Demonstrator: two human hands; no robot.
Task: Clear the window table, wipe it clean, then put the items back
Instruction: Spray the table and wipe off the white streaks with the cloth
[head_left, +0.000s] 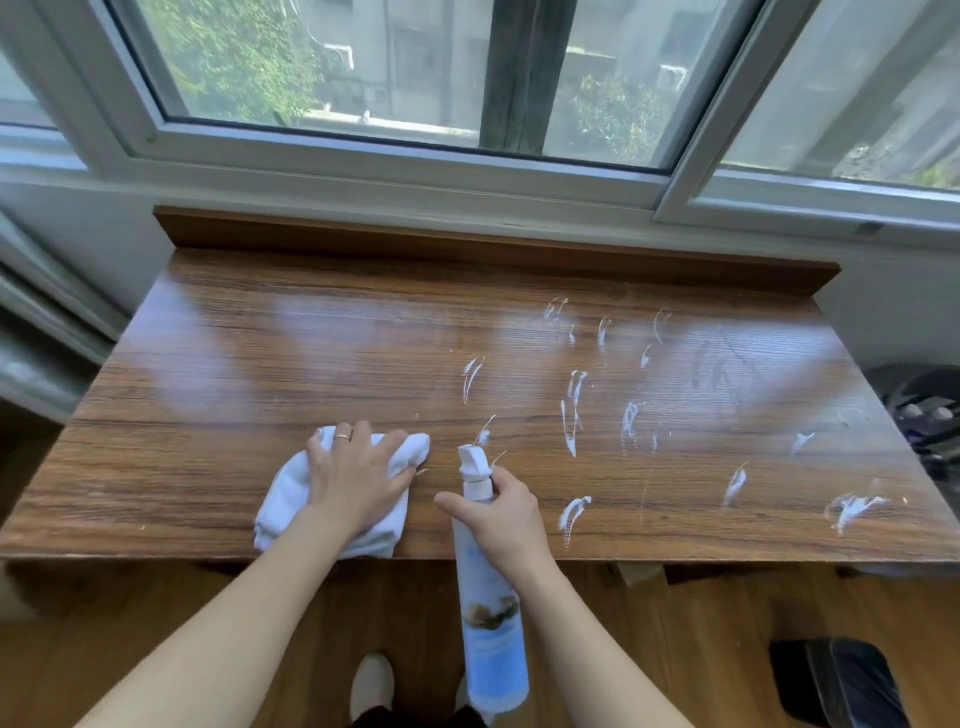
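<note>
Spray bottle (488, 597), lower centre of frame: gripped at the neck by right hand (511, 519), nozzle aimed over the bench (260, 374) for foaming. White cloth (291, 499), near edge: pressed flat under open-fingered left hand (353, 478), ready for wiping. Foam streaks (571, 415) lay centre-right.

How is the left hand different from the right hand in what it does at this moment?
The left hand lies flat, pressing the white cloth on the table; the right hand curls round the spray bottle. The left hand wears a ring; the right shows none. Both are bare.
</note>
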